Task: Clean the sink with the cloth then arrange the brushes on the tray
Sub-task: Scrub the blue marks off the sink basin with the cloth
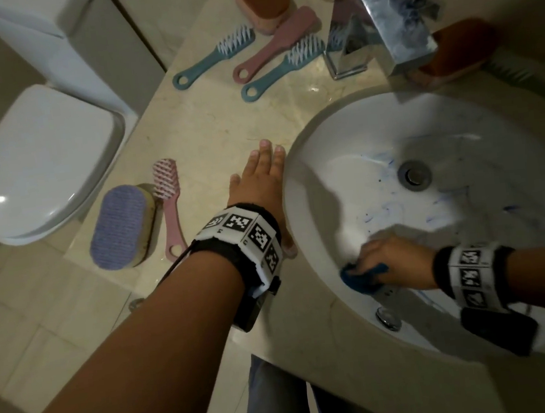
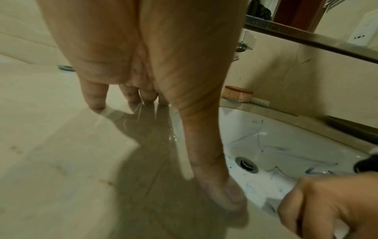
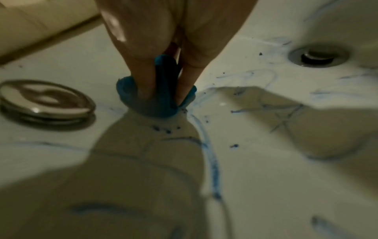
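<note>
Blue cloth (image 3: 155, 95), bunched small, is pinched between thumb and fingers of the right hand (image 1: 388, 262) and pressed onto the near inner wall of the sink (image 1: 343, 150). Blue streaks (image 3: 210, 158) lie just beside the cloth and run on toward the drain (image 3: 319, 55), well beyond the fingertips. The cloth looks soft, light and limp; a bunched pinch with fingertips pushing through it, as shown, probably suits scrubbing. The glazed basin is likely slick, so a loose fold could slide out from under the fingers. The left hand (image 1: 260, 187) lies flat with straight fingers on the desk (image 1: 207, 125), touching the sink's rim on its inner side, holding nothing. Ahead of it lie two teal brushes (image 1: 213, 58) and a pink brush (image 1: 276, 41); outward of it lies another pink brush (image 1: 169, 201) beside a purple sponge (image 1: 119, 227). These brushes appear stiff and light, best taken by the handle. No tray can be made out.
</note>
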Demonstrator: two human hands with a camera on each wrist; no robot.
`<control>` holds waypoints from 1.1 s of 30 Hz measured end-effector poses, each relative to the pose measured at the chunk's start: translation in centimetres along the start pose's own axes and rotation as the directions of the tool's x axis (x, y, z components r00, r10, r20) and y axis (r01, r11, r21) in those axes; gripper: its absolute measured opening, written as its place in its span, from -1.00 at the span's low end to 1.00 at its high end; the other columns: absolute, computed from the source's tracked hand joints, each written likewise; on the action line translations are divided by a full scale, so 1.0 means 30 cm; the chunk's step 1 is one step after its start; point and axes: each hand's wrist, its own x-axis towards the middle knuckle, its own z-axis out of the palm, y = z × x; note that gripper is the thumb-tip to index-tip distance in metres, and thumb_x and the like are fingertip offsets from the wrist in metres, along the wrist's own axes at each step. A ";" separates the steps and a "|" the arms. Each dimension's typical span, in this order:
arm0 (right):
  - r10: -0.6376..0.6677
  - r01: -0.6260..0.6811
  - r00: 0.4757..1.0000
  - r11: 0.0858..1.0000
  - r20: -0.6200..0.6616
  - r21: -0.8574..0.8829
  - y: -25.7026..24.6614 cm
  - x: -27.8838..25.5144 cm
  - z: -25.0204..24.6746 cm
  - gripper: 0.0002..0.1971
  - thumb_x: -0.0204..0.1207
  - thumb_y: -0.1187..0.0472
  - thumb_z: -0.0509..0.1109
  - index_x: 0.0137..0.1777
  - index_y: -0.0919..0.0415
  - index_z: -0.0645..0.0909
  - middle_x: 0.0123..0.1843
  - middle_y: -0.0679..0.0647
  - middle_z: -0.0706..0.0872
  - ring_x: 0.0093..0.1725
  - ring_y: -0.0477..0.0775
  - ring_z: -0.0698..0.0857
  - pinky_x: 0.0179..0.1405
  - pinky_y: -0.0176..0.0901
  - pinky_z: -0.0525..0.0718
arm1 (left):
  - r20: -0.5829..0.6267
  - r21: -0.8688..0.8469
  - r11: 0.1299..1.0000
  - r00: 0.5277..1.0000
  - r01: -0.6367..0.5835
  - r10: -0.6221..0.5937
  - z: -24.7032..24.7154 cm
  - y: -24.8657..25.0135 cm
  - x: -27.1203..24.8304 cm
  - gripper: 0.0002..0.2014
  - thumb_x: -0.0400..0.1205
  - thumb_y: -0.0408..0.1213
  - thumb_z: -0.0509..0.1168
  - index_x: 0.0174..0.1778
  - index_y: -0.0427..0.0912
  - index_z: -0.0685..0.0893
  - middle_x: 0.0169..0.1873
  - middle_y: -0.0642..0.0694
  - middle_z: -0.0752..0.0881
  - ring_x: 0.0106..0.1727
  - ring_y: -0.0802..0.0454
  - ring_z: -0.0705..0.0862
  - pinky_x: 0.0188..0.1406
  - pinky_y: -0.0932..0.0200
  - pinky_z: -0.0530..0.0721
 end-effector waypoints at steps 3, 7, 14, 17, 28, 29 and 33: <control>-0.001 0.000 0.996 1.000 -0.085 -0.017 0.038 0.094 -0.078 -0.75 0.51 0.28 0.40 0.17 0.12 0.72 0.09 0.16 0.72 0.09 0.17 0.66 0.20 -0.05 0.55 | -0.005 0.003 1.000 1.000 0.004 -0.004 0.005 0.002 0.003 0.52 0.06 -0.03 0.70 0.61 -0.14 -0.40 0.61 -0.09 -0.41 0.66 -0.07 -0.30 0.64 -0.20 -0.02; 0.100 -0.075 0.959 0.992 -0.265 0.101 -0.007 0.291 -0.194 -0.76 0.44 0.35 0.44 0.11 0.29 0.74 0.12 0.25 0.71 0.14 0.25 0.66 0.20 -0.04 0.55 | -0.008 -0.011 1.000 1.000 0.006 -0.006 0.001 0.000 -0.001 0.52 0.06 -0.03 0.70 0.61 -0.14 -0.40 0.61 -0.09 -0.41 0.66 -0.07 -0.30 0.64 -0.20 -0.03; -0.022 0.013 0.998 0.987 0.053 0.163 -0.058 -0.034 -0.040 -0.71 0.49 0.20 0.44 0.21 0.13 0.71 0.11 0.11 0.71 0.08 0.05 0.66 0.18 -0.19 0.54 | -0.001 -0.005 1.000 1.000 0.007 -0.007 0.000 0.005 0.003 0.54 0.03 -0.03 0.71 0.61 -0.13 -0.41 0.61 -0.09 -0.42 0.66 -0.07 -0.30 0.64 -0.20 -0.03; 0.074 -0.049 0.988 0.982 -0.134 0.184 -0.053 0.137 -0.100 -0.76 0.49 0.24 0.44 0.14 0.25 0.73 0.09 0.21 0.72 0.08 0.17 0.67 0.15 -0.10 0.57 | -0.002 -0.012 1.000 1.000 0.010 -0.010 0.001 0.003 0.004 0.55 0.02 -0.02 0.71 0.61 -0.12 -0.40 0.61 -0.08 -0.42 0.66 -0.06 -0.31 0.64 -0.20 -0.03; -0.045 0.031 0.998 0.960 0.041 0.277 -0.017 -0.001 -0.032 -0.78 0.46 0.34 0.45 0.10 0.22 0.75 -0.06 0.01 0.62 -0.06 -0.01 0.63 0.03 -0.31 0.53 | -0.006 -0.003 1.000 1.000 0.002 -0.002 0.005 0.002 0.006 0.54 0.04 -0.02 0.70 0.60 -0.14 -0.41 0.61 -0.09 -0.42 0.66 -0.07 -0.31 0.63 -0.20 -0.04; -0.037 0.039 0.999 0.962 -0.010 0.269 -0.014 0.045 -0.054 -0.78 0.45 0.36 0.45 0.09 0.26 0.75 -0.06 0.02 0.63 -0.05 0.01 0.62 0.01 -0.31 0.48 | -0.007 0.001 1.000 1.000 0.003 -0.003 0.006 0.002 0.005 0.54 0.04 -0.01 0.70 0.60 -0.14 -0.41 0.61 -0.10 -0.42 0.66 -0.07 -0.32 0.63 -0.20 -0.04; 0.099 -0.083 0.986 0.989 -0.133 0.119 -0.020 0.175 -0.115 -0.71 0.50 0.26 0.39 0.23 0.12 0.68 0.22 0.12 0.64 0.22 0.09 0.59 0.11 -0.36 0.40 | -0.005 0.008 1.000 1.000 0.004 -0.004 0.002 0.001 0.003 0.54 0.05 0.00 0.69 0.60 -0.14 -0.42 0.61 -0.10 -0.43 0.65 -0.07 -0.32 0.64 -0.20 -0.03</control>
